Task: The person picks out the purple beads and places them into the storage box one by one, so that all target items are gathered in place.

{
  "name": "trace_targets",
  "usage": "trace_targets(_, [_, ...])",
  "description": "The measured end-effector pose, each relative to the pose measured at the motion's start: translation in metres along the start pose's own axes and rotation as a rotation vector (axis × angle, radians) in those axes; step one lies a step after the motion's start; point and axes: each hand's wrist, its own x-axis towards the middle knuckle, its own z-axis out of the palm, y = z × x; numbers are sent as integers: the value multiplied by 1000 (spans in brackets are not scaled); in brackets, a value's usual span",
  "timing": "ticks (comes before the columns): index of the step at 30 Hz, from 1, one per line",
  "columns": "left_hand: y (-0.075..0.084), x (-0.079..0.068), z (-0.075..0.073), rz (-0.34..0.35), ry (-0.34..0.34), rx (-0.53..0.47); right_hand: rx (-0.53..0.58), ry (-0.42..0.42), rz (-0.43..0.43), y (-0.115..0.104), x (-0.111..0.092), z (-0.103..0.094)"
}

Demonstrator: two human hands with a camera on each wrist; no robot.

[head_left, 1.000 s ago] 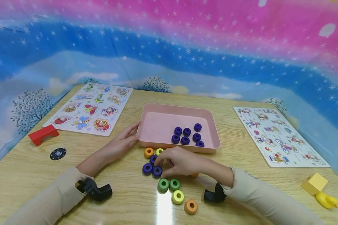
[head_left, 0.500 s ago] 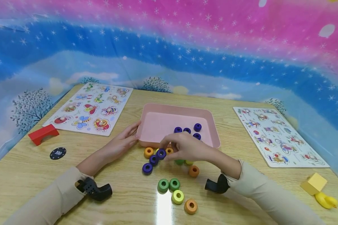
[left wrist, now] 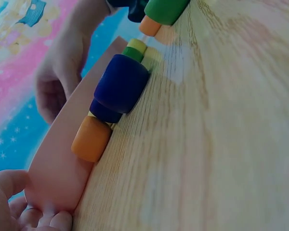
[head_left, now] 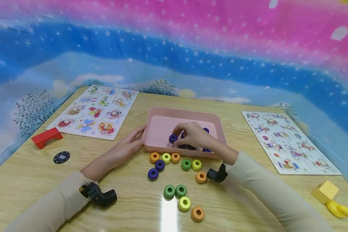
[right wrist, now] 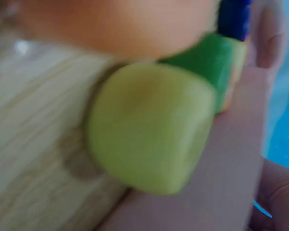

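My left hand (head_left: 130, 144) holds the pink tray (head_left: 159, 149) at its left end, its fingers bent against the wall in the left wrist view. Over the tray, my right hand (head_left: 193, 134) pinches a purple bead (head_left: 172, 139) with a hole through it. The hand hides part of the other purple beads lying in the tray. Two more purple beads (head_left: 153, 174) lie on the table before the tray, close to an orange bead (head_left: 154, 157) and a yellow bead (head_left: 166, 158). In the right wrist view a yellow bead (right wrist: 149, 130) looms blurred beside the tray wall.
Nearer the front are green beads (head_left: 169, 191), a yellow bead (head_left: 184, 204) and an orange bead (head_left: 197, 213). Picture boards (head_left: 94, 112) (head_left: 290, 143) flank the tray. A red arch block (head_left: 47, 138) and black chip (head_left: 62, 157) lie left; a yellow block (head_left: 325, 191) and yellow duck (head_left: 338, 209) lie right.
My right hand has lifted a purple bead from the group before the tray and carried it over the front wall into the tray. The left hand has stayed at the tray's left end.
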Motion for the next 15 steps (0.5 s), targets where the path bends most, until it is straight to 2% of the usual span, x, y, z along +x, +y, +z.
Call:
trace_targets(6, [1,0,1,-5,0,20,-23,-46,12,11,5,9])
trace_targets(11, [2,0,1,-12,9,30,-15,-76,35,9,7,13])
trace_targets(15, [2,-1,1,-12,11,31,10,-42,22,5,4,9])
